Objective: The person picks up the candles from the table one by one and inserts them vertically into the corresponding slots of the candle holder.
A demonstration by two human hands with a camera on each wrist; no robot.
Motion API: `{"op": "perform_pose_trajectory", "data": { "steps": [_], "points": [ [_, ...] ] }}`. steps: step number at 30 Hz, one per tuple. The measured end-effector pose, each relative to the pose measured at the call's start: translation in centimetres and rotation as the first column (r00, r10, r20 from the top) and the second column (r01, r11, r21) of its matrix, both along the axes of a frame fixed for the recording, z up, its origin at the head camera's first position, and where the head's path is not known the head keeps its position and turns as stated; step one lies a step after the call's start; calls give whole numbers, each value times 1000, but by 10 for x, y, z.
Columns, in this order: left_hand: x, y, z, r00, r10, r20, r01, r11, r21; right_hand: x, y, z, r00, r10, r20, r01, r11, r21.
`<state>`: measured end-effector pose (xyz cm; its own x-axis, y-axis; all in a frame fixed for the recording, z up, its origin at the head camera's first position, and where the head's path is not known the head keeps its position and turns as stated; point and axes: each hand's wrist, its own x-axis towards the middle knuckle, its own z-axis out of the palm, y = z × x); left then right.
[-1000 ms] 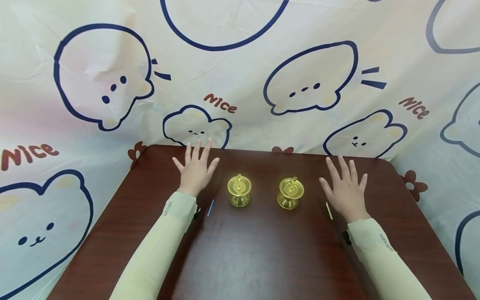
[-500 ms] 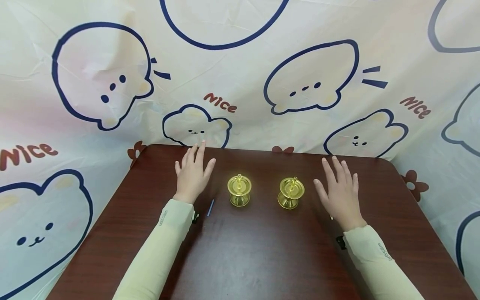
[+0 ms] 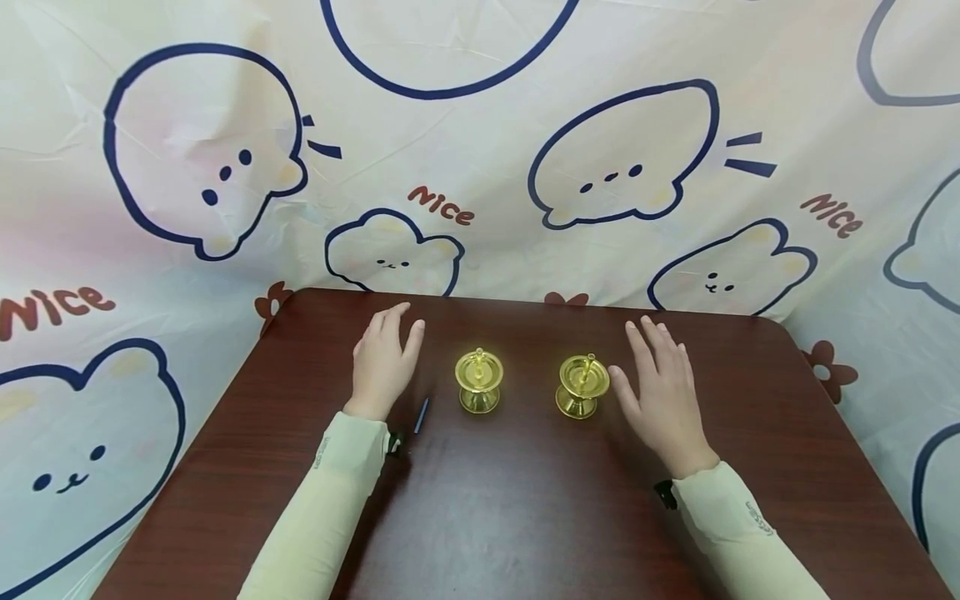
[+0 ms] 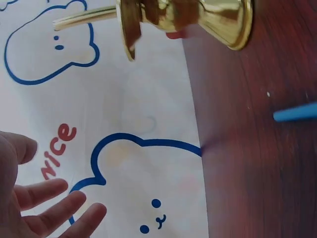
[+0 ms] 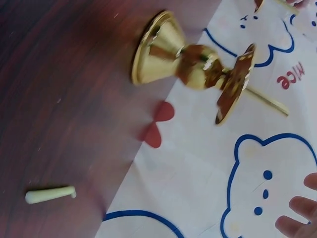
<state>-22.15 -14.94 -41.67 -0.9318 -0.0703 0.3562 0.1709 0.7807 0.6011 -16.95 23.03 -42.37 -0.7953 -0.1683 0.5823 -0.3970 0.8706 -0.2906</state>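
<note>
- The left hand hangs over the table, fingers loosely bent, holding nothing. The left wrist view shows it apart from everything; the step looks like a reach with both hands, best done slowly.
- The blue stick lies on the table, just beside the left wrist. It is thin, so a light fingertip pinch should suit it better than a full grasp.
- The left stand is upright, brass, with a dish and a thin rod. Fingers should stay clear of that rod.
- The right stand, its twin, is upright too, and likely topples if its dish is knocked.
- The right hand has extended fingers, gripping nothing; its thumb should avoid that dish.
- The yellow stick, hidden from the head camera, lies on the table in the right wrist view.
</note>
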Motion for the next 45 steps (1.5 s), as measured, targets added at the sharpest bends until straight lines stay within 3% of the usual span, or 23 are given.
{"op": "perform_pose_trajectory", "data": {
  "steps": [12, 23, 28, 33, 37, 41, 45],
  "points": [
    [17, -1, 0, 994, -51, 98, 30, 979, 203, 13, -25, 1, 994, 99, -35, -100, 995, -27],
    [25, -1, -5, 989, -50, 140, 14, 970, 244, 18, -48, -7, 973, 212, -92, -214, 977, -7],
    [25, -3, -13, 979, -54, 197, 4, 969, 245, 18, -60, -8, 969, 233, -78, -234, 972, -2],
    [23, -5, -20, 971, -53, 235, 1, 976, 218, 19, -69, -7, 963, 266, -47, -266, 964, 3],
    [24, -6, -23, 965, -58, 256, 4, 978, 210, 18, -75, -7, 960, 276, 43, -276, 961, -10],
    [25, -6, -26, 948, -69, 311, 9, 982, 190, 15, -81, -7, 951, 283, 124, -285, 959, -7],
    [26, -7, -28, 928, -88, 362, 26, 985, 173, 12, -87, -8, 946, 293, 141, -297, 955, 2]
  ]
}}
